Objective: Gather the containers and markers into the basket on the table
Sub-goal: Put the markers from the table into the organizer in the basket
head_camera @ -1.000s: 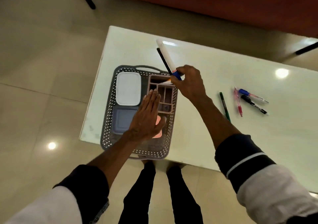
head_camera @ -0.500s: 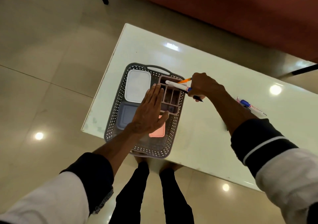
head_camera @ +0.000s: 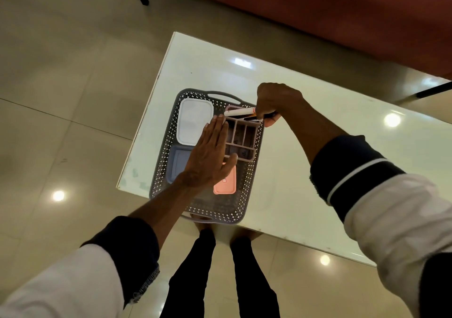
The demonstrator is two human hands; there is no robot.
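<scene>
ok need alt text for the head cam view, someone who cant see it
Seen from above, a person's right hand lowers a bunch of markers into a pink divided organizer inside a grey perforated basket on a white table. The left hand lies flat over the basket, which also holds white, blue and pink containers.

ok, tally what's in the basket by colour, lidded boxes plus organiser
White lidded box: 1
Blue-grey lidded box: 1
Pink lidded box: 1
Pink divided organiser: 1
Total: 4, all inside the grey basket.
</scene>
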